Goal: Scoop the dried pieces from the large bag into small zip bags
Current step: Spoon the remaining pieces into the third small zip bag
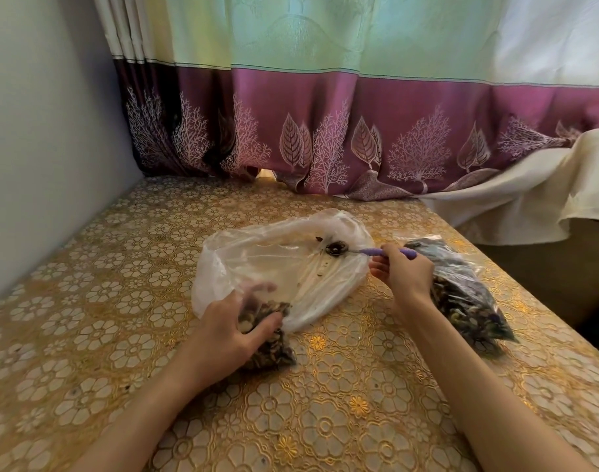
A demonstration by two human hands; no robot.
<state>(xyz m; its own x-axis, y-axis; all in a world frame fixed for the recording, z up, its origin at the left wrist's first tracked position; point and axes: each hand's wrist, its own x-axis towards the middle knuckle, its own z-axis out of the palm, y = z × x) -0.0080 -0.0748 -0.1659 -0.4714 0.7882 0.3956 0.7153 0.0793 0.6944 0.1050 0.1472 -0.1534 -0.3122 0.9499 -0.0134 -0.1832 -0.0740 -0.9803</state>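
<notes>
The large bag (277,264) lay nearly emptied mid-table, last dried pieces (335,248) caught in the spoon (359,252), pinched firmly by the right hand (402,274). The small zip bag (267,338) was clamped by the left hand (230,332); its mouth should be held wide, the spoon kept level. A filled bag (468,298) crowded the right wrist

One head-worn wide-angle view looks forward and down, close over the table (359,403), toward the curtain (325,131).
</notes>
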